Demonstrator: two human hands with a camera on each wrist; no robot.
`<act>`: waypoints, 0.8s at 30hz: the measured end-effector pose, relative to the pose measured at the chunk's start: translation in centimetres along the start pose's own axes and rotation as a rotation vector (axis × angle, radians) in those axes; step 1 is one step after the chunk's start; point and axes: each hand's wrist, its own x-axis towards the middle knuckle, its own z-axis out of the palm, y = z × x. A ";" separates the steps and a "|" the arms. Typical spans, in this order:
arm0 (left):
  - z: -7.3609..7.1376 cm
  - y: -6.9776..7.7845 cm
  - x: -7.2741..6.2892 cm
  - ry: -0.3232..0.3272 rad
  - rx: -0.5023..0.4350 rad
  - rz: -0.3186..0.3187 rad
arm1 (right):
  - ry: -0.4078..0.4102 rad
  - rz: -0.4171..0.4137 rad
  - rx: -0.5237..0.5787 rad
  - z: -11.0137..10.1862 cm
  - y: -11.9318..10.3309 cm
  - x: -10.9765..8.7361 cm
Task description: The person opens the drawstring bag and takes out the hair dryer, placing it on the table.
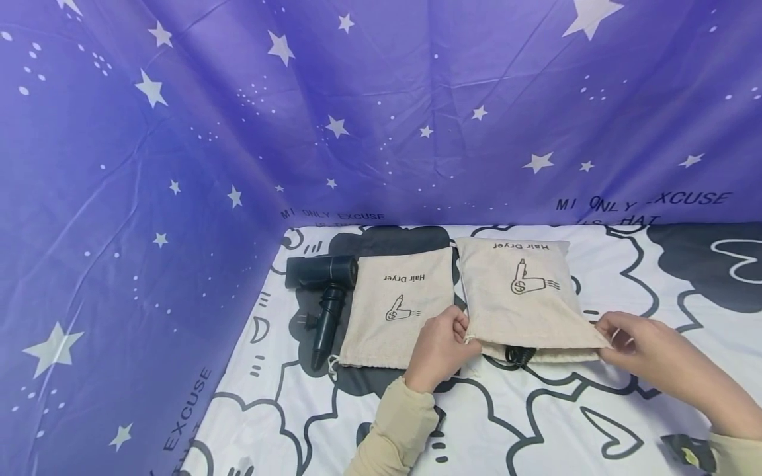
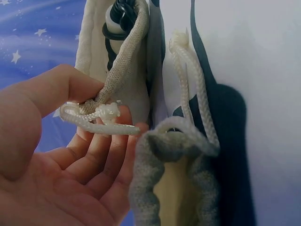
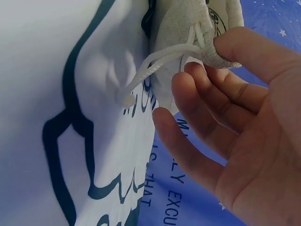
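A beige drawstring pouch (image 1: 494, 304) printed "Hair Dryer" lies with its mouth towards me, parted. My left hand (image 1: 439, 347) pinches the left corner of that mouth between thumb and fingers; a knotted white drawstring (image 2: 89, 125) loops across these fingers. At the right corner, my right hand (image 1: 645, 344) pinches the cloth edge, with another drawstring (image 3: 164, 56) hanging beside it. A coiled black cord (image 1: 519, 356) shows in the opening. Around it in the left wrist view is part of a pale object; the rest is hidden inside.
A second beige pouch (image 1: 369, 337) lies flat just left of the first. Beyond it rests a dark hair dryer (image 1: 321, 271) with its cord wrapped at the handle. A patterned black-and-white cloth (image 1: 476, 423) covers the surface, and a purple star curtain (image 1: 381, 86) hangs behind.
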 end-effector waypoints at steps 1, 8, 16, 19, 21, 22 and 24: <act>0.0 0.0 0.0 -0.001 0.002 0.000 | 0.004 -0.002 -0.003 0.1 0.1 -0.1; 0.0 -0.1 0.0 -0.019 0.032 -0.017 | -0.002 -0.011 0.004 0.7 0.8 -0.4; -0.4 -0.1 0.2 -0.042 0.082 -0.016 | -0.073 0.046 0.028 0.9 1.2 -0.6; -0.5 0.0 0.2 -0.050 0.094 -0.024 | -0.089 0.057 0.052 1.2 1.3 -0.8; -0.5 0.2 0.2 -0.059 0.124 -0.022 | -0.090 0.054 0.056 1.4 1.3 -1.0; -0.5 0.3 0.3 -0.065 0.147 -0.017 | -0.091 0.055 0.056 1.5 1.3 -1.0; -0.6 0.7 0.5 -0.087 0.193 -0.005 | -0.083 0.056 0.048 1.6 1.3 -1.1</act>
